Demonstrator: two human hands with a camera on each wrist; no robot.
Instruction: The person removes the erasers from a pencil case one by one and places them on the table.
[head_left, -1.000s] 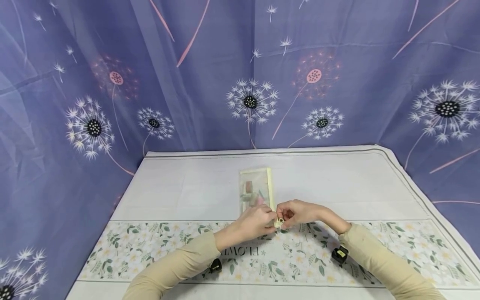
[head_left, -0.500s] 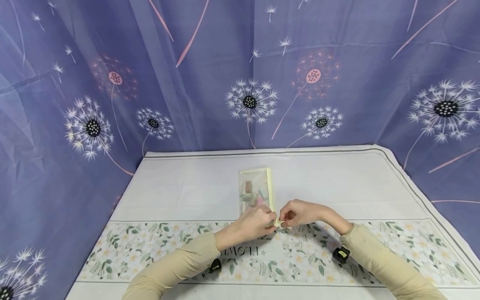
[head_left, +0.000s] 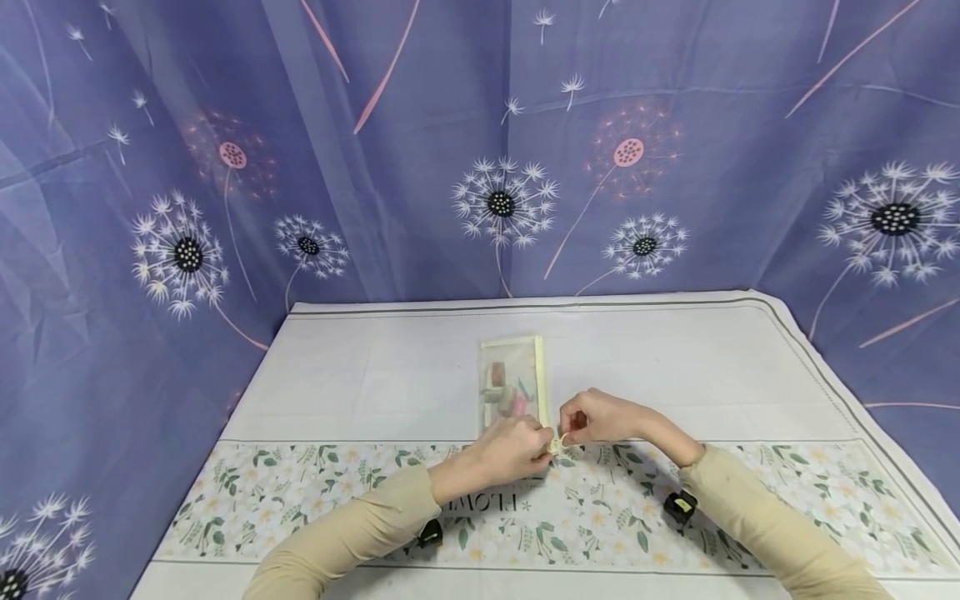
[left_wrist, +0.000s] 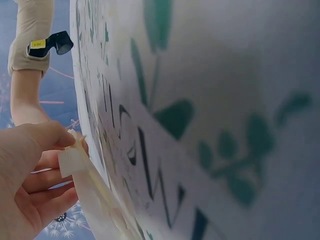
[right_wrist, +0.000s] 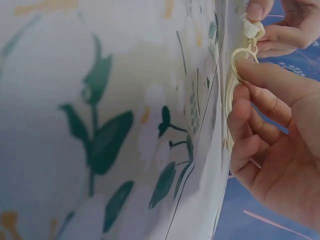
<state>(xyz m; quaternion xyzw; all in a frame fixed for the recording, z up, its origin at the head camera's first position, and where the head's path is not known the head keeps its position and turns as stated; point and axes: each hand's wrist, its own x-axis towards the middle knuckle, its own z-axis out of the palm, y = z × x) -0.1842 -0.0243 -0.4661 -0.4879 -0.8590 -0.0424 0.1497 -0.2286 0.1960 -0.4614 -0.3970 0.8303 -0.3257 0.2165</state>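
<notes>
A see-through zip pouch [head_left: 510, 354] with a pale yellow edge lies at the middle of the table. Through its wall show a reddish-brown block [head_left: 498, 374], something pink [head_left: 519, 405] and a few greenish shapes. My left hand [head_left: 512, 448] pinches the pouch's near right corner, where a pale fabric tab [left_wrist: 72, 162] closes the zipper's end. Just right of it, my right hand [head_left: 598, 416] pinches the yellow ring-shaped zipper pull [right_wrist: 234, 62] between thumb and index finger. In the right wrist view the pull reaches up to the zipper end beside the left fingers.
A white tablecloth [head_left: 390, 358] with a floral band [head_left: 637, 533] and printed lettering covers the table. Purple dandelion-print curtains [head_left: 420, 167] hang behind it and at both sides. Black wrist cameras, such as the right one [head_left: 680, 506], sit below the sleeves.
My right hand has drawn slightly back and up from the left fingers, and the yellow pull now stands out in a loop. The left hand and the pouch have stayed nearly in place.
</notes>
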